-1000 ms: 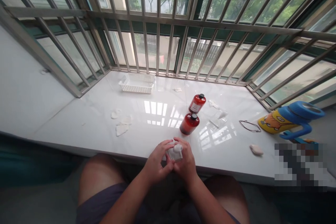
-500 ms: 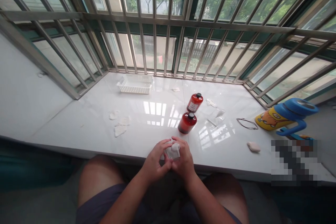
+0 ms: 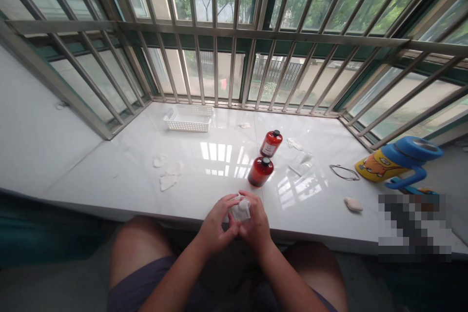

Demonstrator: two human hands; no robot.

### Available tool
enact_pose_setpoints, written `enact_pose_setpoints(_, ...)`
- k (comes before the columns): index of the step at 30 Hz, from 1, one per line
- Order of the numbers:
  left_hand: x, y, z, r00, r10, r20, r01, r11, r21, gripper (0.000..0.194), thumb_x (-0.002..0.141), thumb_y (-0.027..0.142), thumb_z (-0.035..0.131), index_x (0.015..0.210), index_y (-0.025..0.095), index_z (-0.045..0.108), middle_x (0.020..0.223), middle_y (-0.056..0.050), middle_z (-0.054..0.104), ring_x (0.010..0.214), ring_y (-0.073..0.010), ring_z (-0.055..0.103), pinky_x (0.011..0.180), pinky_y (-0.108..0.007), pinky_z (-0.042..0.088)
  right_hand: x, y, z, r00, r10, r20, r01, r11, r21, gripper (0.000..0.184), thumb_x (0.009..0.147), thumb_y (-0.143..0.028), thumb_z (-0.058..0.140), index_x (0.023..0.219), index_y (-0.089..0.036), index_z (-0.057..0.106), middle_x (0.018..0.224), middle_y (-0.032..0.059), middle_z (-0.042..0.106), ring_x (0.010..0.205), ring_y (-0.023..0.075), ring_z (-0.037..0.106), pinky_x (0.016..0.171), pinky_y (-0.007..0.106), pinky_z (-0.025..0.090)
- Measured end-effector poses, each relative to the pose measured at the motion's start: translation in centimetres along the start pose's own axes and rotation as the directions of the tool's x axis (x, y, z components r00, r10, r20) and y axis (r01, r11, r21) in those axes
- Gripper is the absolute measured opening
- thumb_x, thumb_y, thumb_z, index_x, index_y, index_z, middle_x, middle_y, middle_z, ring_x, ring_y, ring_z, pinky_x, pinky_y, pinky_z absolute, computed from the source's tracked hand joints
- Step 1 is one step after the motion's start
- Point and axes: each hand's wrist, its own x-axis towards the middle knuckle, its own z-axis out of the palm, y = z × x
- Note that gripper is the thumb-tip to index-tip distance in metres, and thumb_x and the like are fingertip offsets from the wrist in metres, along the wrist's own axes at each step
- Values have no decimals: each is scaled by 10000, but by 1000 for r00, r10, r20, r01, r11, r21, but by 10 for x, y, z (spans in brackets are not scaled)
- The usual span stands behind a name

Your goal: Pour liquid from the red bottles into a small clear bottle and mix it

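Observation:
Both my hands meet at the near edge of a white marble windowsill [image 3: 120, 175]. My left hand [image 3: 215, 226] and my right hand [image 3: 256, 224] are closed together around a small clear plastic packet [image 3: 241, 209] with something white inside. Just beyond them stand two red bottles with black caps, a nearer one [image 3: 260, 171] and a farther one [image 3: 271, 143] bearing a white label. Neither hand touches the bottles.
A white slotted basket [image 3: 189, 118] sits at the back by the window bars. White scraps [image 3: 167, 180] lie left, torn clear wrappers [image 3: 302, 163] right of the bottles. A thin loop [image 3: 343, 172], a white lump [image 3: 353, 204] and a yellow-blue handled cup [image 3: 397, 163] lie right.
The hands stay together on the packet, with only slight finger shifts. The view has drifted a little; nothing on the sill has moved.

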Motion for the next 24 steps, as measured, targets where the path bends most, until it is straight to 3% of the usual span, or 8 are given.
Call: enact_pose_setpoints(24, 1, 0, 2, 1000, 1, -12, -1, 1000, -9, 518, 955, 199, 598, 1465, 272, 546, 1532, -134, 563, 1459, -325, 523, 1211, -550, 470, 1, -1, 0, 1000, -1, 3, 1, 1000, 14, 477, 908, -293, 747, 1339, -267, 544, 1356, 138, 651, 1201, 321, 667, 978, 545, 621)
